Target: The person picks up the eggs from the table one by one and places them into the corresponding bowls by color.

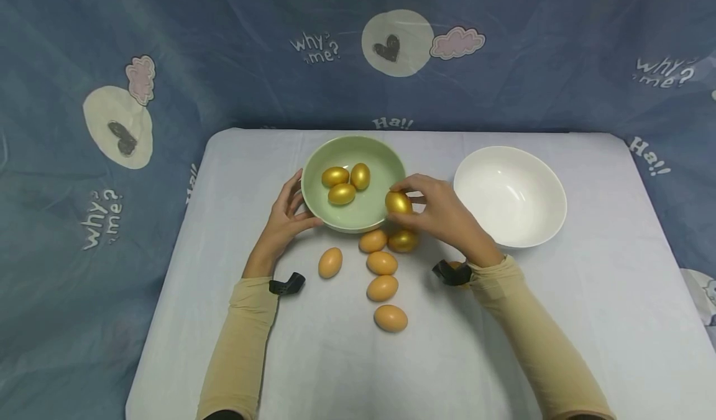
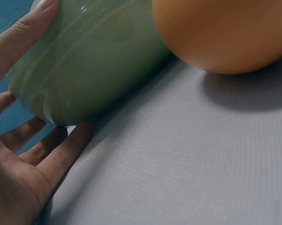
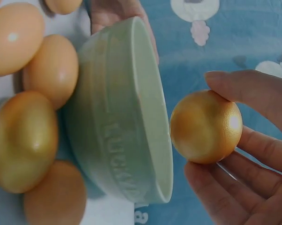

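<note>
Above tabletop [image 1: 324, 364], right hand [image 1: 442, 212] pinches golden egg [image 1: 398, 203].

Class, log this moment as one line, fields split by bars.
left hand: holds green bowl | right hand: pinches gold egg at bowl's rim | inside bowl: three gold eggs | on table: brown eggs, another gold egg

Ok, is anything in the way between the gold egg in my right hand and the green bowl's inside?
Nothing visible. Your right hand holds the gold egg above the right rim of the green bowl; three other gold eggs inside lie further left.
</note>
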`<state>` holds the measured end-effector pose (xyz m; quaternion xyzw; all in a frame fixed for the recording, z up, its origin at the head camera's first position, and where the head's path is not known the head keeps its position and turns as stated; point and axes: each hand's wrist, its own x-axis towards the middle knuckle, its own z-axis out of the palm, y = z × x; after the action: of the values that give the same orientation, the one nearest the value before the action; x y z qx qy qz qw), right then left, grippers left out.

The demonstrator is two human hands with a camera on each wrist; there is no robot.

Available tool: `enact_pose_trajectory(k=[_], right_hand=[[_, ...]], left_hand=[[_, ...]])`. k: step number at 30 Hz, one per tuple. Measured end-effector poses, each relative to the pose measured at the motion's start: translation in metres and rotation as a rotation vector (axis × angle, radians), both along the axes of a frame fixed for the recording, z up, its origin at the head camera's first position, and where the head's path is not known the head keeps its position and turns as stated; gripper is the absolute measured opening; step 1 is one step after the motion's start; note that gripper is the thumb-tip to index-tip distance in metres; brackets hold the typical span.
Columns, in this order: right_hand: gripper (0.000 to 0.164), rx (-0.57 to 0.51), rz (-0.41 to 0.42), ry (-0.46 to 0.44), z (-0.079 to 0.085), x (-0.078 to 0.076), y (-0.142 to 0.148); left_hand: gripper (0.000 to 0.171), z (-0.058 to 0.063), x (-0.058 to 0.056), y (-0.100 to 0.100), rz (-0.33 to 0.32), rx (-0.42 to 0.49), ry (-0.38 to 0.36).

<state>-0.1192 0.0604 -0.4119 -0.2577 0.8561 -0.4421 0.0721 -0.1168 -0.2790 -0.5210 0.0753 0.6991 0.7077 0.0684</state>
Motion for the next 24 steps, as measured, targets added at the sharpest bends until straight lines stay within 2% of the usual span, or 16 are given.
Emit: enact_pose_trajectory(k=[12, 24], right_hand=[[0.042, 0.03, 0.016, -0.03, 0.01, -0.025, -0.022], [0.045, 0.066, 0.047, -0.023, 0.01, -0.061, -0.052]], left_hand=[[0.115, -0.001, -0.001, -0.001, 0.005, 0.003, -0.005], [0.116, 0.0, 0.0, -0.001, -0.002, 0.012, -0.008]])
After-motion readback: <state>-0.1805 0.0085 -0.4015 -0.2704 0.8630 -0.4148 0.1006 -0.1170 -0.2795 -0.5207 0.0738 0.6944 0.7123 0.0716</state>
